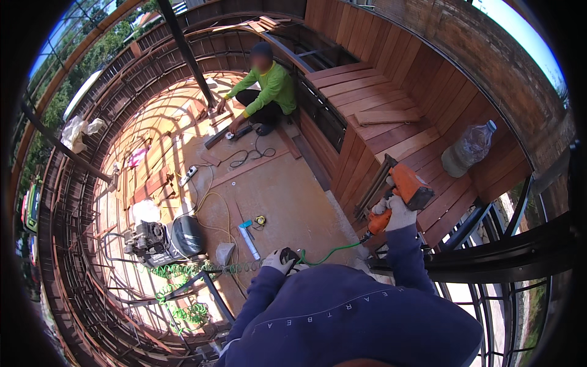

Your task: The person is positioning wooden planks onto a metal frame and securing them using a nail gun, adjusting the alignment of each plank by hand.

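My right hand, in a pale work glove, grips an orange nail gun beside the slatted wooden bench. A green air hose runs from the tool's lower end toward my left hand. My left hand, also gloved, is held near my body with its fingers curled. Something dark shows at those fingers, but I cannot make it out. On the bench near the nail gun stands a large clear plastic bottle with a blue cap. A loose board lies across the slats.
A person in a green top crouches at the far floor, hands near a power tool. An air compressor stands at left by coiled green hose. A tape measure, a blue-and-white tube and cords lie on the floor.
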`<action>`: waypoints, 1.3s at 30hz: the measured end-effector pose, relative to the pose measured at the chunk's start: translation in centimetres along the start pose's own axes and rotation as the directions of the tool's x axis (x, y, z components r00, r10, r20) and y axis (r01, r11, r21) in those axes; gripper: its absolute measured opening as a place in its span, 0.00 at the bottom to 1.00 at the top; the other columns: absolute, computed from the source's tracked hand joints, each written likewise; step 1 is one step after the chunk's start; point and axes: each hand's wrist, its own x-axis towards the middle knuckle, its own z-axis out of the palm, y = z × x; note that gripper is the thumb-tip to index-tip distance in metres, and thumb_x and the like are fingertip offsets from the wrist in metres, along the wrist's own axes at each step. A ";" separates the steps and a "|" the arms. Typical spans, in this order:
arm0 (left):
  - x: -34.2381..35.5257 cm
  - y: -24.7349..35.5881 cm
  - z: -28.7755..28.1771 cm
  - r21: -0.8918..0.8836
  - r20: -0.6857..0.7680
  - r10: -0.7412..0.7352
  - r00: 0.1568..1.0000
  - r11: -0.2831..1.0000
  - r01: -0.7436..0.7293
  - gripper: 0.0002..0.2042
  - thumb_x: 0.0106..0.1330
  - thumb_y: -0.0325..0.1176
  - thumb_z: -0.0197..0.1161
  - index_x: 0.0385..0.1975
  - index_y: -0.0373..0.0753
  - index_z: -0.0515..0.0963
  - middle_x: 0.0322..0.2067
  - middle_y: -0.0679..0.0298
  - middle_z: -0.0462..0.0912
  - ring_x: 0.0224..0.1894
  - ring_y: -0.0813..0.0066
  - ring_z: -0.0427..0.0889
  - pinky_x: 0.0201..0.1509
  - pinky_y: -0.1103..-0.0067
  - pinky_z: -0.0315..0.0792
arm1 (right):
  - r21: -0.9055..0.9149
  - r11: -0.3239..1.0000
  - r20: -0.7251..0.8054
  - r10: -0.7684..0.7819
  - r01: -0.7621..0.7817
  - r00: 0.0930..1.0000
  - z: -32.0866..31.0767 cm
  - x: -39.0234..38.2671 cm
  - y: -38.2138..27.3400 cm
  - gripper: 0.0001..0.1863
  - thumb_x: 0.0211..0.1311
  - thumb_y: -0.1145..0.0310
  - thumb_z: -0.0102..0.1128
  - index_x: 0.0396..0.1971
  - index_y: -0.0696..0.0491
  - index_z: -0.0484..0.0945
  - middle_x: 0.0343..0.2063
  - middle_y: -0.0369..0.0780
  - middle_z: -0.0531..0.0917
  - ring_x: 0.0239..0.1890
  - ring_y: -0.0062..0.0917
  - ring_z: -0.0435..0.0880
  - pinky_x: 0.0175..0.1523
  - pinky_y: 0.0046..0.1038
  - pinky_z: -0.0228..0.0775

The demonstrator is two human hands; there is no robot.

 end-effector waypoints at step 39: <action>61.2 22.4 -8.9 -0.648 0.708 -0.016 0.706 0.383 0.659 0.17 0.67 0.40 0.67 0.48 0.34 0.78 0.40 0.50 0.86 0.43 0.53 0.86 0.51 0.67 0.81 | -0.519 0.804 -0.170 -0.430 0.291 0.887 2.5 20.9 -22.9 0.21 0.60 0.55 0.63 0.39 0.56 0.69 0.24 0.37 0.71 0.30 0.25 0.69 0.44 0.31 0.64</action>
